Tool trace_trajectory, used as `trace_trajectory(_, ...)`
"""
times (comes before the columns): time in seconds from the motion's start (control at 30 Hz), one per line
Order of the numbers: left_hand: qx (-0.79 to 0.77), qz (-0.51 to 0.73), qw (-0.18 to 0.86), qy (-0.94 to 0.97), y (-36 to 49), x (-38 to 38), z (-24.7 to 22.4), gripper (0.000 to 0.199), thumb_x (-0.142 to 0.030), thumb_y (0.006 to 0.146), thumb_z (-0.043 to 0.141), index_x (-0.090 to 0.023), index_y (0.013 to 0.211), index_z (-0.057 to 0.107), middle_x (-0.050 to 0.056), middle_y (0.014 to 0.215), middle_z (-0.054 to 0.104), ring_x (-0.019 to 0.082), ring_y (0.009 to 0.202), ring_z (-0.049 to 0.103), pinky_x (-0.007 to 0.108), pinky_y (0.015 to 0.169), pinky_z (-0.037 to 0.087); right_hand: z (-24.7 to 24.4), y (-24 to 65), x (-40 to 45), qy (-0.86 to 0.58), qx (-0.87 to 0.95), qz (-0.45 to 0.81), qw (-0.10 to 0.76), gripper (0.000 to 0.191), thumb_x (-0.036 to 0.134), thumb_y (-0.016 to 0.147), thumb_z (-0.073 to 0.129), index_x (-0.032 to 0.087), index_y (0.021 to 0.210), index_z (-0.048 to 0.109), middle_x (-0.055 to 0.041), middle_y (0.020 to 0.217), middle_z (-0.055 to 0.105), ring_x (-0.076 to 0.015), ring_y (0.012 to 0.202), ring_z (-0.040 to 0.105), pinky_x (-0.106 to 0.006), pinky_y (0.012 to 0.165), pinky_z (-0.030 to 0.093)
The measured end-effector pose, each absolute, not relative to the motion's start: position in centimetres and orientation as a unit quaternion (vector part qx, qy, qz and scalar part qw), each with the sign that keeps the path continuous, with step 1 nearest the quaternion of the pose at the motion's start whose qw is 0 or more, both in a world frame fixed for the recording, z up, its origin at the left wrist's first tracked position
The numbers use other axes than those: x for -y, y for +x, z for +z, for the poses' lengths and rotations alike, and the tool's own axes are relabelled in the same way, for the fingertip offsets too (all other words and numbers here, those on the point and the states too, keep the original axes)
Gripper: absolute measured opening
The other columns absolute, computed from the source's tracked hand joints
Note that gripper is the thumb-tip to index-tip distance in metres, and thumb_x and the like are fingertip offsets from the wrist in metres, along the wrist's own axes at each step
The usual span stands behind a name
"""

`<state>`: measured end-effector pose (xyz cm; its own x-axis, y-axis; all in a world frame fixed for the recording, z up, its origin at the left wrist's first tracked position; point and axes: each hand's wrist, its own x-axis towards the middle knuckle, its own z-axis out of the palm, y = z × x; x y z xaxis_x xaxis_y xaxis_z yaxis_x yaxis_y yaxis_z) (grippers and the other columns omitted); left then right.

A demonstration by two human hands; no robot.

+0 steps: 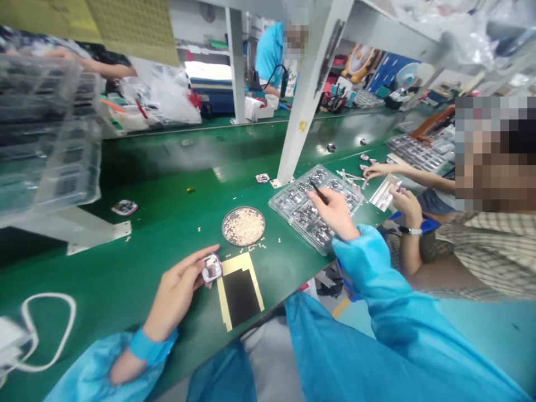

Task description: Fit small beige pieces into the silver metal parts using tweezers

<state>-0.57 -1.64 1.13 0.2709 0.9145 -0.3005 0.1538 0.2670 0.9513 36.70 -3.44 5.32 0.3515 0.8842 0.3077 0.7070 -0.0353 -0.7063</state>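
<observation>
Between the thumb and fingers of my left hand [180,285] is a small rounded-square device casing [211,268] with shiny parts inside. My right hand [335,211] grips a dark, thin tool, probably tweezers [319,193], over a clear compartment tray [285,215] filled with small metallic parts. A round dish [224,237] of tiny pale pieces sits between my hands, and a few such pieces lie loose beside it. In front of me, a black pad [242,297] is bordered with yellow tape [226,315].
Stacked clear trays [50,162] stand at the left, above a white cable [69,329]. A slanted white post [299,120] rises behind the parts tray. Similar casings [124,207] lie on the green bench. A co-worker's hands [404,204] hold a strip sheet [385,192] at the right.
</observation>
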Motion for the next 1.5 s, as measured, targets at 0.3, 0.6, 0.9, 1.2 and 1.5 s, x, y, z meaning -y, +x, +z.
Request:
trace_trajectory(0.3,-0.465,0.358,0.592,0.552,-0.1,1.2,0.6,0.054,-0.045,0.071,0.083,-0.019,0.104,0.050,0.007,0.089,0.071,0.020,0.069,0.066,0.026,0.053,0.051,4.9,38.8,-2.7,-0.828,0.536,0.102,0.127,0.033,0.047,0.076,0.077,0.014,0.074,0.070,-0.0125,0.079,0.070,-0.0234,0.076,0.065,-0.031,0.073,0.047)
trace_trajectory(0.6,-0.484,0.311,0.584,0.573,0.1,1.9,1.3,0.049,-0.055,0.073,0.081,-0.016,0.100,0.070,0.008,0.087,0.074,0.021,0.072,0.068,0.030,0.068,0.057,6.3,35.9,-0.9,-0.764,0.571,0.157,0.255,0.024,0.039,0.085,0.067,0.016,0.085,0.069,-0.0047,0.081,0.072,-0.0185,0.076,0.066,-0.027,0.069,0.047)
trace_trajectory(0.9,-0.462,0.340,0.623,0.532,-0.1,1.6,1.5,0.045,-0.051,0.080,0.077,-0.013,0.102,0.066,0.006,0.077,0.071,0.014,0.059,0.062,0.022,0.051,0.044,6.4,23.5,0.2,-0.460,0.647,0.422,0.438,0.024,0.031,0.081,0.076,0.016,0.099,0.070,-0.0030,0.093,0.074,-0.0158,0.083,0.069,-0.029,0.078,0.057)
trace_trajectory(1.2,-0.480,0.379,0.608,0.507,-0.7,1.3,1.2,0.043,-0.051,0.090,0.066,-0.013,0.110,0.068,0.005,0.070,0.069,0.014,0.057,0.058,0.022,0.048,0.034,2.4,21.1,-0.6,-0.388,0.599,0.554,0.429,0.030,0.031,0.076,0.083,0.013,0.098,0.073,-0.0044,0.091,0.073,-0.0150,0.084,0.069,-0.028,0.083,0.056)
trace_trajectory(1.5,-0.490,0.410,0.569,0.518,-0.9,1.5,1.6,0.039,-0.043,0.086,0.070,-0.015,0.114,0.072,0.005,0.085,0.072,0.012,0.062,0.053,0.021,0.055,0.041,1.3,20.6,0.2,-0.383,0.563,0.621,0.387,0.035,0.038,0.071,0.086,0.014,0.095,0.076,-0.0050,0.092,0.075,-0.0169,0.085,0.070,-0.030,0.083,0.056)
